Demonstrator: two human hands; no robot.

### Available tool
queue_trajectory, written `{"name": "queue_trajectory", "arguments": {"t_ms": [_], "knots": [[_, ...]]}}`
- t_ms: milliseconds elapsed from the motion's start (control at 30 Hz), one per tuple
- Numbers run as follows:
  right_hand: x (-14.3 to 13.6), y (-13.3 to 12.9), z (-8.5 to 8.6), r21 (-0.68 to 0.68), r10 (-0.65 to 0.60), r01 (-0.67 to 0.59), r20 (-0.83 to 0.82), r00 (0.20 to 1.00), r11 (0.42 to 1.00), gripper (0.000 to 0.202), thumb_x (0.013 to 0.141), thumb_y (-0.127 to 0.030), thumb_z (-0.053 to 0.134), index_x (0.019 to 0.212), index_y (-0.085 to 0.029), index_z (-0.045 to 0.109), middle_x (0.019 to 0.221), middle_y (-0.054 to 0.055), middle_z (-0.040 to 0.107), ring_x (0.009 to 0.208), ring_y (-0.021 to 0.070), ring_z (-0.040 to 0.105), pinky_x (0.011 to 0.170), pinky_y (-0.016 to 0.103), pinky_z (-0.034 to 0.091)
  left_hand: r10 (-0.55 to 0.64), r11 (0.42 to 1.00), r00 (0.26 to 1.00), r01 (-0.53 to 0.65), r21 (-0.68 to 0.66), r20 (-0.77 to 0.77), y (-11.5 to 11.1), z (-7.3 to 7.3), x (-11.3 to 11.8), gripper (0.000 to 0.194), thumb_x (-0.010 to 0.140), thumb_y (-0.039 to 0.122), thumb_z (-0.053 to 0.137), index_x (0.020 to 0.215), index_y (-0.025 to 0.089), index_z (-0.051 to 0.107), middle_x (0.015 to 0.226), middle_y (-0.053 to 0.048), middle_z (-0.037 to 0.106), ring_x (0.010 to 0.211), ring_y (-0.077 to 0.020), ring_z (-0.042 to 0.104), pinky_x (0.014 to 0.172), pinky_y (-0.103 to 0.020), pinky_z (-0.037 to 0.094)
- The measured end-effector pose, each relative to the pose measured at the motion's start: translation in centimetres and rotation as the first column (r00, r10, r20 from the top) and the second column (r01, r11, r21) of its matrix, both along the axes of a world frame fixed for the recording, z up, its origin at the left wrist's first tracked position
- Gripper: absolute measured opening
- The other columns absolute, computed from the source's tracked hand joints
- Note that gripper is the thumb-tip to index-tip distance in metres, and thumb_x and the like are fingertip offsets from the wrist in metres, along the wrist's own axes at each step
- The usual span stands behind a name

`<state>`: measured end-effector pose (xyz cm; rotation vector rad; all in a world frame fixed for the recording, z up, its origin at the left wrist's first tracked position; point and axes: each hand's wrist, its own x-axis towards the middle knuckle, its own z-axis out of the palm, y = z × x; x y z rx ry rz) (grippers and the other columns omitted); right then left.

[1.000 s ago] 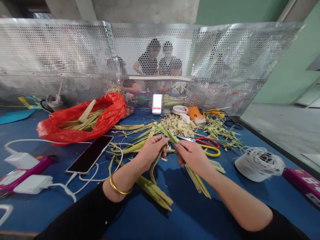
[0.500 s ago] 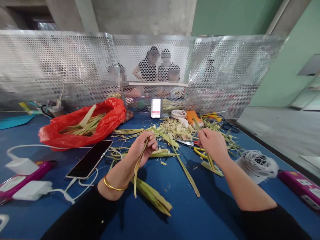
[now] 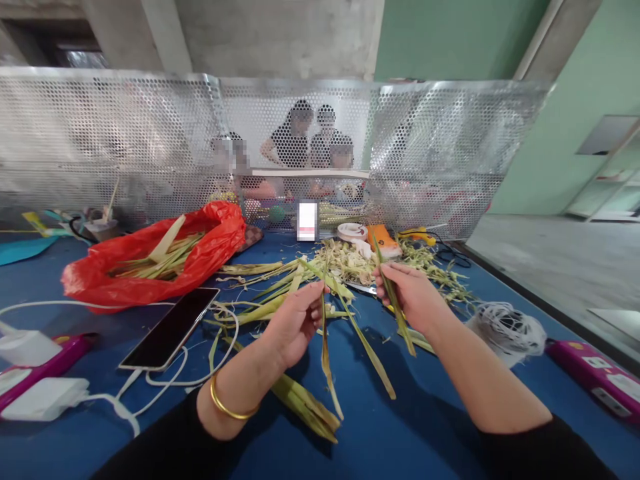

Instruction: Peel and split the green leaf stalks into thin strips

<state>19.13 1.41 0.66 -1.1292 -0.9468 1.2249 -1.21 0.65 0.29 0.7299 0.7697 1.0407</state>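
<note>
Nearer each other than half a second ago, both hands have come in toward the middle of the frame. At centre, my left hand is pinched between thumb and forefinger on a narrow leaf strip, the other fingers loosely curled; that strip, which was trailing beside my wrist, now hangs from the fingertips toward lower centre. Right of centre, my right hand has shifted leftward, thumb pressed to fingers around a green leaf piece that slants from upper left to lower right. Between the hands, a long loose strip stays lying on the bench. A thicker leaf bundle also stays put at lower centre, partly behind my left forearm. Behind my right fingers, the scissors are mostly hidden. At left, more leaves sit in the red bag, as before.
</note>
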Motion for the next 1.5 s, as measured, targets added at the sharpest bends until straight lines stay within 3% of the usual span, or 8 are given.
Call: {"name": "queue_trajectory", "arguments": {"t_ms": [100,233,333,400,600,1100,1333,1500], "knots": [[-0.4,-0.2,-0.3,-0.014,-0.036,0.037,0.064,0.997,0.999,0.026,0.065,-0.039,0.072,0.072,-0.014,0.069,0.054,-0.003,0.055,0.047,0.0081,0.048,0.042,0.019,0.036,-0.043,0.999,0.998,0.044,0.019,-0.055,-0.4,-1.1,0.7,0.020,0.073,0.034,0.068,0.076,0.016,0.059,0.051,0.009,0.041,0.041,-0.0031,0.039,0.041,-0.016,0.032],[-1.1,-0.4,-0.3,-0.034,-0.008,0.009,0.054,0.998,0.999,0.031,0.062,-0.043,0.075,0.074,-0.015,0.071,0.050,-0.004,0.053,0.040,0.0066,0.041,0.039,0.020,0.029,-0.152,0.984,0.908,0.176,0.025,-0.391,-0.2,-1.9,1.0,0.024,0.071,0.037,0.068,0.075,0.016,0.057,0.057,0.003,0.057,0.043,-0.0070,0.049,0.041,-0.019,0.037],[-1.8,-0.8,-0.3,-0.035,-0.025,0.026,0.031,0.999,0.999,0.030,0.058,-0.041,0.078,0.072,-0.016,0.070,0.054,-0.003,0.057,0.041,0.0083,0.045,0.040,0.022,0.032,-0.010,0.978,0.838,0.122,0.169,-0.546,0.0,-1.6,1.0,0.027,0.073,0.040,0.066,0.085,0.017,0.059,0.064,0.002,0.059,0.045,-0.0075,0.051,0.040,-0.018,0.036],[-2.4,-1.2,-0.4,-0.007,-0.032,0.032,0.054,0.998,0.999,0.029,0.060,-0.042,0.077,0.072,-0.017,0.069,0.058,-0.002,0.060,0.042,0.0090,0.046,0.041,0.023,0.034,0.049,0.953,0.827,0.129,0.274,-0.560,-0.1,-1.3,1.0,0.028,0.074,0.042,0.064,0.082,0.016,0.060,0.065,0.002,0.058,0.049,-0.0076,0.053,0.042,-0.018,0.037],[-4.3,-1.8,-1.5,0.092,0.006,-0.014,0.081,0.997,0.996,0.024,0.066,-0.040,0.073,0.070,-0.017,0.065,0.060,-0.002,0.060,0.049,0.0101,0.048,0.045,0.023,0.038,-0.153,0.914,0.842,0.320,0.249,-0.517,-1.3,-1.3,1.7,0.025,0.073,0.040,0.066,0.077,0.015,0.062,0.072,-0.002,0.065,0.063,-0.0121,0.063,0.052,-0.019,0.044],[-5.3,-2.6,-1.8,0.002,0.042,-0.042,-0.057,0.998,0.999,0.025,0.064,-0.040,0.074,0.067,-0.017,0.063,0.060,-0.002,0.059,0.045,0.0101,0.049,0.040,0.023,0.040,-0.068,0.916,0.860,0.255,0.310,-0.505,-1.4,-1.4,2.0,0.014,0.072,0.023,0.056,0.062,0.016,0.063,0.057,0.000,0.062,0.054,-0.0116,0.058,0.055,-0.022,0.047],[-5.2,-2.4,-2.2,0.120,0.080,-0.131,0.361,0.929,0.984,0.021,0.072,-0.038,0.066,0.074,-0.019,0.059,0.062,-0.003,0.054,0.057,0.0118,0.049,0.052,0.023,0.041,0.218,0.903,0.765,0.077,0.422,-0.606,-0.9,-1.7,1.3,0.014,0.070,0.025,0.058,0.059,0.016,0.062,0.053,0.001,0.060,0.052,-0.0120,0.054,0.053,-0.023,0.043],[-4.6,-2.3,-1.6,0.161,0.033,-0.162,0.604,0.796,0.974,0.007,0.077,-0.027,0.055,0.074,-0.020,0.056,0.061,-0.003,0.053,0.056,0.0126,0.049,0.051,0.023,0.038,0.361,0.828,0.651,0.107,0.551,-0.668,-0.5,-1.6,0.6,0.017,0.071,0.031,0.061,0.063,0.017,0.065,0.057,0.001,0.062,0.056,-0.0134,0.055,0.054,-0.023,0.041]]}}
